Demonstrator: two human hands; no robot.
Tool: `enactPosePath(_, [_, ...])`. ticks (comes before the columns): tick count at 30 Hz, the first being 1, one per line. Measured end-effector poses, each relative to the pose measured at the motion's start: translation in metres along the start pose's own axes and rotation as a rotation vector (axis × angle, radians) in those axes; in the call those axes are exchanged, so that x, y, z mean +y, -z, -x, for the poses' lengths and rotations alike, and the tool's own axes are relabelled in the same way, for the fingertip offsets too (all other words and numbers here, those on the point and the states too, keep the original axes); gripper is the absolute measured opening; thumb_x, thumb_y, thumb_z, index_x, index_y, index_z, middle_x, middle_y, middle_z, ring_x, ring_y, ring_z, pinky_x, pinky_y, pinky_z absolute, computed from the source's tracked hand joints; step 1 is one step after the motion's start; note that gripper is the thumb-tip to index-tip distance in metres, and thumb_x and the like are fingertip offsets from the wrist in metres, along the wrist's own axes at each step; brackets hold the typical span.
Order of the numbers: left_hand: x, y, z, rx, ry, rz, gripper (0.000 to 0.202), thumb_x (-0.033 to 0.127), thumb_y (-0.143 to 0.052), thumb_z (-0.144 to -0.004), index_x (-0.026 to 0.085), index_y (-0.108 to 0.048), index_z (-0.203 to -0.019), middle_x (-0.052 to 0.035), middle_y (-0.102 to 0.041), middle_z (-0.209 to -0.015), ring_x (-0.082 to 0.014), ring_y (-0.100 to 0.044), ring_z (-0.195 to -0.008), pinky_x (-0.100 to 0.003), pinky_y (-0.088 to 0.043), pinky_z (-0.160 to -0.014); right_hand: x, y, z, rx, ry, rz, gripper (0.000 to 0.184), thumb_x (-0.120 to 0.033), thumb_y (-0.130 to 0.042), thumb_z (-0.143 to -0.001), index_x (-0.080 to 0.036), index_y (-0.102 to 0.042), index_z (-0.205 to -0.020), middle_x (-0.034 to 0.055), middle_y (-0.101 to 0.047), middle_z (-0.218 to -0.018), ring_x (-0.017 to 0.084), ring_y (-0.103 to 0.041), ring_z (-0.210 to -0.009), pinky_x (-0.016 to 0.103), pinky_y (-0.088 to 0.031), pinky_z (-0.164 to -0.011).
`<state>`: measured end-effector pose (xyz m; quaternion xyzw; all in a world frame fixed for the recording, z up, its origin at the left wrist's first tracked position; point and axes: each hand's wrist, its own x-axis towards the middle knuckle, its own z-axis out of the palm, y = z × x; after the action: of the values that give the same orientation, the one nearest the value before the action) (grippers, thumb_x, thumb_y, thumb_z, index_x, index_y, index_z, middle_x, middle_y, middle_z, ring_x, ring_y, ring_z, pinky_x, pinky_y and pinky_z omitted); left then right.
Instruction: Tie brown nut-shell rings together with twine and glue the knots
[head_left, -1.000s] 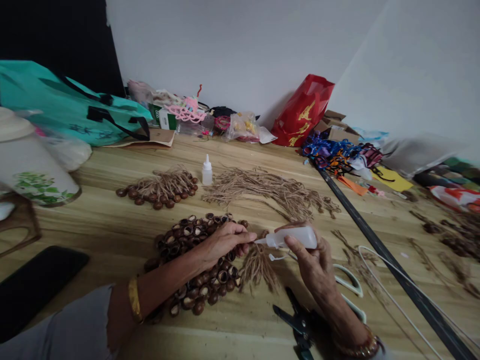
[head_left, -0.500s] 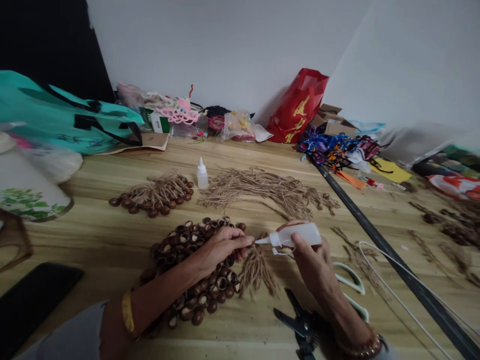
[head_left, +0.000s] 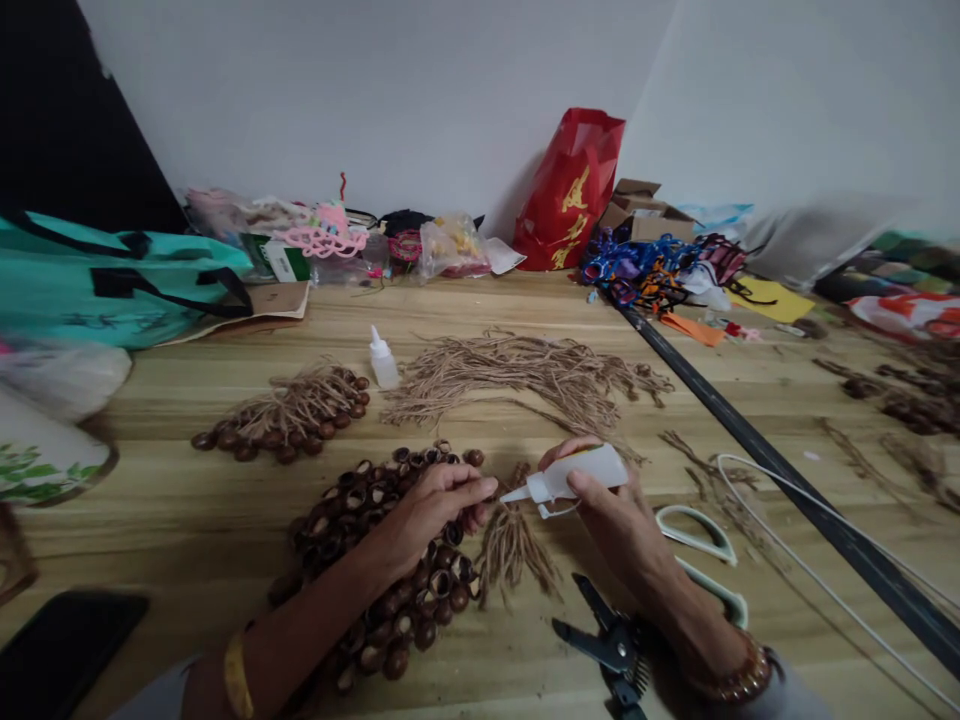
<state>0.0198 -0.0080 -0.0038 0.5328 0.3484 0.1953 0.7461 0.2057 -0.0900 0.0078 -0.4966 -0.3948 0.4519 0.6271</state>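
Note:
My right hand grips a small white squeeze bottle with its nozzle pointing left at my left hand. My left hand pinches something small at its fingertips, over a heap of brown hollow nut shells. Just below the two hands lies a little bundle of tan twine pieces on the wooden table.
A second white bottle stands further back, between a pile of shells tied to twine and a spread of loose twine. Black pliers and white scissors lie by my right wrist. Bags and clutter line the back wall.
The view has swung to the right and slightly down. Both hands stay together in the same pose, the nozzle still at my left fingertips.

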Motion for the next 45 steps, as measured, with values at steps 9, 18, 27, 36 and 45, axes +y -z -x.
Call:
enactPosePath(9, [0.003,-0.002,0.002,0.000,-0.011,-0.001,0.029,0.040,-0.066,-0.076,0.013,-0.061,-0.068,0.0005,-0.055,-0.061,-0.0097,-0.046,-0.056,-0.022,-0.036,-0.057,-0.004,0.000,0.003,-0.031,0.030,0.028,0.024,-0.034,-0.072,-0.074,-0.021,-0.062,-0.091,0.0042,-0.064,-0.091,0.019,-0.060,-0.076,0.029,-0.048,-0.069])
enactPosePath(18, [-0.001,0.001,0.000,-0.024,-0.030,-0.028,0.029,0.039,-0.063,-0.080,0.012,-0.061,-0.069,0.0004,-0.055,-0.062,-0.0094,-0.046,-0.057,-0.021,-0.036,-0.057,0.000,0.005,-0.001,-0.081,0.042,0.131,0.024,-0.031,-0.069,-0.075,-0.019,-0.062,-0.095,0.0041,-0.063,-0.093,0.020,-0.059,-0.083,0.028,-0.046,-0.074])
enactPosePath(27, [-0.002,0.001,0.000,-0.016,-0.033,-0.022,0.028,0.039,-0.063,-0.081,0.012,-0.063,-0.073,0.0008,-0.056,-0.062,-0.0090,-0.046,-0.057,-0.021,-0.035,-0.056,-0.001,0.008,-0.002,-0.114,0.032,0.075,0.022,-0.029,-0.070,-0.076,-0.021,-0.062,-0.095,0.0032,-0.063,-0.096,0.019,-0.059,-0.085,0.027,-0.044,-0.076])
enactPosePath(36, [-0.002,0.000,0.000,-0.009,-0.019,-0.008,0.028,0.039,-0.064,-0.079,0.011,-0.065,-0.076,0.0008,-0.056,-0.061,-0.0088,-0.046,-0.055,-0.021,-0.035,-0.055,-0.007,0.003,0.002,-0.126,0.014,0.046,0.021,-0.028,-0.070,-0.079,-0.021,-0.065,-0.097,0.0039,-0.064,-0.098,0.020,-0.058,-0.090,0.029,-0.044,-0.082])
enactPosePath(45, [-0.002,0.000,0.000,0.007,-0.024,0.008,0.028,0.039,-0.065,-0.079,0.013,-0.062,-0.071,0.0011,-0.056,-0.061,-0.0094,-0.047,-0.056,-0.021,-0.036,-0.055,-0.010,0.004,0.003,-0.142,0.030,0.061,0.023,-0.030,-0.071,-0.078,-0.020,-0.063,-0.098,0.0044,-0.063,-0.100,0.020,-0.058,-0.090,0.029,-0.043,-0.081])
